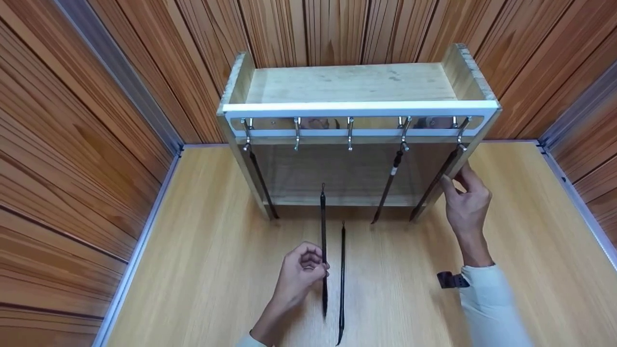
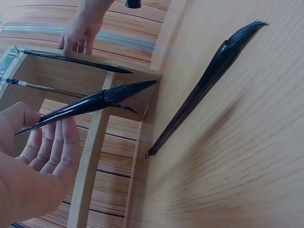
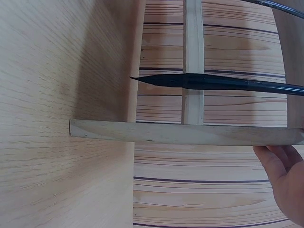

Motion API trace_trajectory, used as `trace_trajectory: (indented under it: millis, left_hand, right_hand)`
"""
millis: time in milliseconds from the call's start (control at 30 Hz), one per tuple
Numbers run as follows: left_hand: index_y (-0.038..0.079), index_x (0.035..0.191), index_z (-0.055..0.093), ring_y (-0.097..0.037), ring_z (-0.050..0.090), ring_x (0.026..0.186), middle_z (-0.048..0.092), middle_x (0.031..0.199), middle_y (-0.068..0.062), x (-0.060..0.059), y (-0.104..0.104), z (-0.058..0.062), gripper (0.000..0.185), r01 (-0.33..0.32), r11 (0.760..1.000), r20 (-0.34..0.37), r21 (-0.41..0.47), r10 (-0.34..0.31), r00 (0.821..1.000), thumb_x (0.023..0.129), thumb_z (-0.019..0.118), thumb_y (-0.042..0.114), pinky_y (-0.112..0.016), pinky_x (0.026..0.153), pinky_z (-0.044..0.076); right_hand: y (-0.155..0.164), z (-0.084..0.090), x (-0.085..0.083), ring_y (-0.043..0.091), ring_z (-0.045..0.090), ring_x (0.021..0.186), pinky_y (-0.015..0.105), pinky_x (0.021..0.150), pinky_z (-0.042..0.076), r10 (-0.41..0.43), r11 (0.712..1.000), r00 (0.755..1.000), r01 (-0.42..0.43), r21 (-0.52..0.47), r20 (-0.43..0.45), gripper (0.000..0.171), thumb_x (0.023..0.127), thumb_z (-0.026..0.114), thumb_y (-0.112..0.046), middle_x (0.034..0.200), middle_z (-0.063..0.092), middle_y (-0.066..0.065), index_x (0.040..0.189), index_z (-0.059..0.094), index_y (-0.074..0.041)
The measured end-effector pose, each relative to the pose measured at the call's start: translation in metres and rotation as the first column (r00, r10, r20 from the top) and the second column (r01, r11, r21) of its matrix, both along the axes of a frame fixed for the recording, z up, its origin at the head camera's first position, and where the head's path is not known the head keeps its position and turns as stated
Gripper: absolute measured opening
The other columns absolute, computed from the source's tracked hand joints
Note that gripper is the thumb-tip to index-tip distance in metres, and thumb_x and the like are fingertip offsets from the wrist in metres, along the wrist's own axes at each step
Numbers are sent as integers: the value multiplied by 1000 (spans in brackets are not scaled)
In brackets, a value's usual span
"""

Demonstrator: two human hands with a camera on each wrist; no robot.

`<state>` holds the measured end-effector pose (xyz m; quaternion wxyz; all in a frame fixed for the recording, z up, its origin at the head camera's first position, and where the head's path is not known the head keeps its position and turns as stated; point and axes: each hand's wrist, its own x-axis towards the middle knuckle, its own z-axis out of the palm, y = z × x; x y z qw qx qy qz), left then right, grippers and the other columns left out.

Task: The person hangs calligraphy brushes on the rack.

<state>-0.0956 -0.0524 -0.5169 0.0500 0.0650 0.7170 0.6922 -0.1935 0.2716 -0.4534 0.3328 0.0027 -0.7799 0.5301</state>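
Observation:
My left hand (image 1: 301, 270) pinches a dark calligraphy brush (image 1: 323, 231) by its handle, hanging loop up and bristles down. In the left wrist view its black bristle tip (image 2: 128, 92) points away from the fingers. A second calligraphy brush (image 1: 342, 274) lies on the table just right of it. My right hand (image 1: 467, 202) holds the right side board of a wooden rack (image 1: 347, 84), thumb at the front edge. Three brushes hang from the rack's metal hooks: a left one (image 1: 262, 185), one with a white band (image 1: 388, 185), and one at the far right (image 1: 434, 185) beside the right thumb.
A white rail (image 1: 361, 107) with several metal hooks (image 1: 350, 135) runs along the rack's front; two middle hooks carry nothing. The rack stands on a light wood table (image 1: 202, 270). Wood-patterned walls (image 1: 72, 120) enclose the back and sides.

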Motion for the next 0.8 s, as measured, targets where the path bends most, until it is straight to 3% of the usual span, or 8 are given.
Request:
trace_trajectory:
  millis: [100, 300, 567, 800]
  left_hand:
    - [-5, 98, 59, -22, 65, 80, 63, 86, -9, 0, 0, 3, 20, -17, 1000, -5, 8, 17, 1000, 79, 63, -11, -26, 72, 56]
    - [-4, 100, 61, -21, 64, 82, 66, 90, -12, 1, -3, 9, 19, -53, 999, -34, -1, 53, 998, 84, 69, -7, -26, 72, 55]
    - [-4, 101, 62, -23, 64, 83, 66, 91, -11, 2, -9, 12, 18, -119, 992, -101, 33, 122, 987, 85, 71, -3, -28, 73, 56]
    - [-5, 106, 64, -24, 65, 86, 66, 94, -12, 1, -15, 18, 21, -165, 986, -107, 32, 168, 980, 88, 72, -1, -29, 78, 56]
  right_hand:
    - [1, -2, -1, 4, 63, 100, 21, 84, 51, -2, 1000, 1000, 2, 3, 4, 41, 94, 63, 6, 113, 69, -1, 134, 62, -1]
    - [-7, 13, 7, 4, 63, 100, 21, 85, 51, 5, 1000, 1000, -5, 6, -8, 41, 94, 63, 6, 109, 68, -7, 134, 62, 0]
    - [-2, 4, 1, 8, 66, 94, 17, 79, 52, 44, 998, 994, -48, -36, -101, 38, 89, 62, 13, 102, 70, -5, 127, 64, 6]
    - [-2, 4, 2, 6, 65, 97, 19, 83, 51, 26, 1000, 998, -27, -14, -60, 39, 92, 63, 10, 107, 68, -8, 130, 64, 3]
